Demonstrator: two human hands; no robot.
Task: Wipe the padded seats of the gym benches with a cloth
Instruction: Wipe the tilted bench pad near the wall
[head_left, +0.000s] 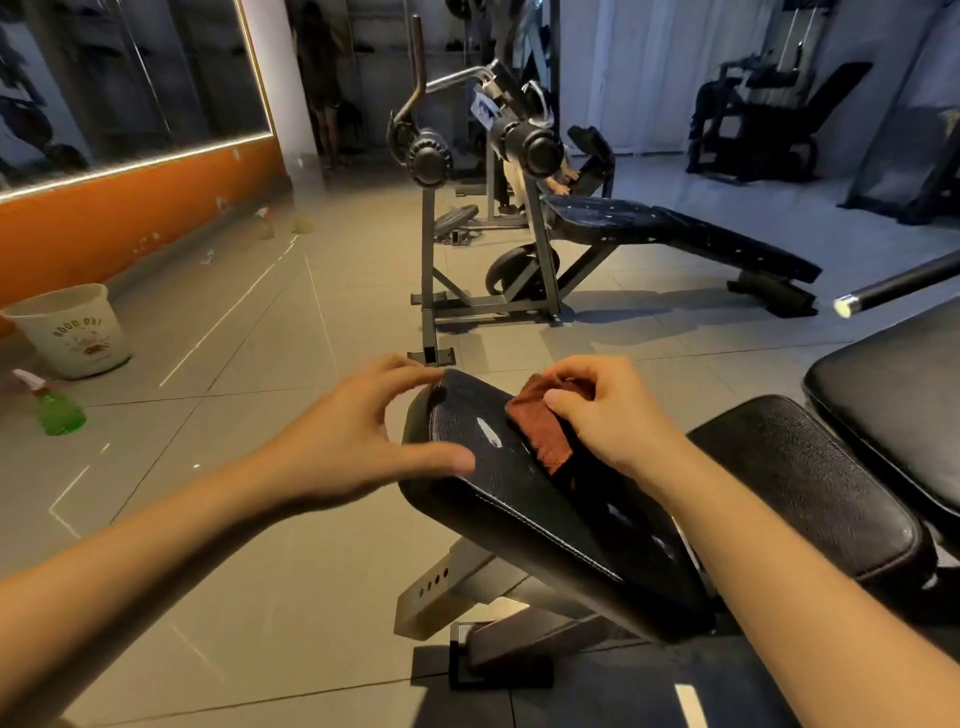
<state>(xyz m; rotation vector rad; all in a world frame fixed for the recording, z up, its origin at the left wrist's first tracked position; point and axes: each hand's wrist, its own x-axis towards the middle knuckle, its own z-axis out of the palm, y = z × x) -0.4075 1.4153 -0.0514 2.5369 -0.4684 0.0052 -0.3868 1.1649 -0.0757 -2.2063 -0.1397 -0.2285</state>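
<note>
Cloth (537, 431) lies bunched on the upper right part of the seat (488, 499), rust-brown and pinned there by our right hand (608, 415), whose fingers curl over it while the thumb presses its near edge. Our left hand (358, 436) is spread wide with nothing in it. Its thumb lies on the seat's left rim and the fingertips reach its far corner, though blur hides whether they press or only touch.

We judge the wipe to be under way on this seat. To do it well, we should flatten the cloth so more of it meets the padding, bear down evenly, and draw it in long overlapping strokes from the far end toward us. The left hand should brace the rim so the tilted seat does not rock, and move clear as the cloth comes across. The stitched edge needs a pass too. Pale glints show on the surface; whether they are wet streaks or reflected light, we cannot tell.

A pale bucket (72, 332) stands well off to the left, its inside hidden from this angle. Near it stands a green spray bottle (54, 408); how much liquid it holds we cannot make out.
</note>
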